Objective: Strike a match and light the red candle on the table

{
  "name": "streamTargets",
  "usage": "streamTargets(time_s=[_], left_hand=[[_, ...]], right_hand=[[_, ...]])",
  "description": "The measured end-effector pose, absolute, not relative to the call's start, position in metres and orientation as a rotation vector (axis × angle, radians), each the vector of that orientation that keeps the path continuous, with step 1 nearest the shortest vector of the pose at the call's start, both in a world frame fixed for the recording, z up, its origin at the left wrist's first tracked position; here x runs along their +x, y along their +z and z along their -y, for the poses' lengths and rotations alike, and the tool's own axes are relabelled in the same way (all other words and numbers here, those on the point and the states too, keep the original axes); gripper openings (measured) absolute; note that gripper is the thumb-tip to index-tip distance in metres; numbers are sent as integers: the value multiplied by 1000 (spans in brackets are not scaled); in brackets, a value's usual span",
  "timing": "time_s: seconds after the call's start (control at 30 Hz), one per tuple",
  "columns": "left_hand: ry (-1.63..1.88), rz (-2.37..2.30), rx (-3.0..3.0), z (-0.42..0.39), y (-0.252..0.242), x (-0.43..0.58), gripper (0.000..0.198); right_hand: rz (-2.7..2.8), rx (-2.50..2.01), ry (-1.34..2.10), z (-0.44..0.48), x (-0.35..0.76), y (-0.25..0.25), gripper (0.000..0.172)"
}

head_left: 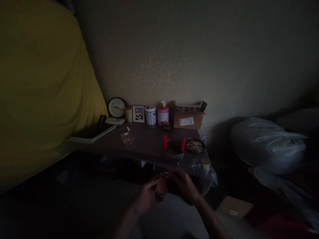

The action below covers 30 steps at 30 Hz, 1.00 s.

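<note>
My left hand is closed around a small brown matchbox, held upright in front of the table. Pale tips, seemingly matches, show at the box's top end. My right hand is at the upper right of the box, its fingers drawn together. Motion and dim light blur those fingertips, so what they pinch cannot be made out. Just beyond the hands, two red candles stand at either side of a round metal tin. To its right is a round dish full of matchsticks.
Along the wall stand a clock, a framed panda picture, two canisters and an opened carton. A small clear packet lies on the dark table. Yellow cloth hangs left; a stuffed plastic bag sits right.
</note>
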<state>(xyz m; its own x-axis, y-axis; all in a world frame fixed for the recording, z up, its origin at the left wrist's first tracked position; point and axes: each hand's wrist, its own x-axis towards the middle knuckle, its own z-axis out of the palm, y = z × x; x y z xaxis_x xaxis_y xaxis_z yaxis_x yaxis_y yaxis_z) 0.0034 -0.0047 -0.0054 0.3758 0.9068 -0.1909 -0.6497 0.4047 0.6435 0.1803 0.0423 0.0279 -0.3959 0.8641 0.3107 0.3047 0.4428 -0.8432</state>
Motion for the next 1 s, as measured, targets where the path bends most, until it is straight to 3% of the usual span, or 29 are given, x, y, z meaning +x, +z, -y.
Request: streamTargets(time_s=[0.27, 0.67, 1.0], left_hand=[[1109, -554, 473, 5, -1, 4, 31], [1052, -673, 654, 7, -2, 9, 30], [1019, -632, 627, 6, -4, 9, 34]], right_hand=[[1994, -886, 754, -41, 182, 31, 16], [2216, -808, 484, -37, 180, 28, 27], [2065, -827, 757, -29, 176, 36, 22]])
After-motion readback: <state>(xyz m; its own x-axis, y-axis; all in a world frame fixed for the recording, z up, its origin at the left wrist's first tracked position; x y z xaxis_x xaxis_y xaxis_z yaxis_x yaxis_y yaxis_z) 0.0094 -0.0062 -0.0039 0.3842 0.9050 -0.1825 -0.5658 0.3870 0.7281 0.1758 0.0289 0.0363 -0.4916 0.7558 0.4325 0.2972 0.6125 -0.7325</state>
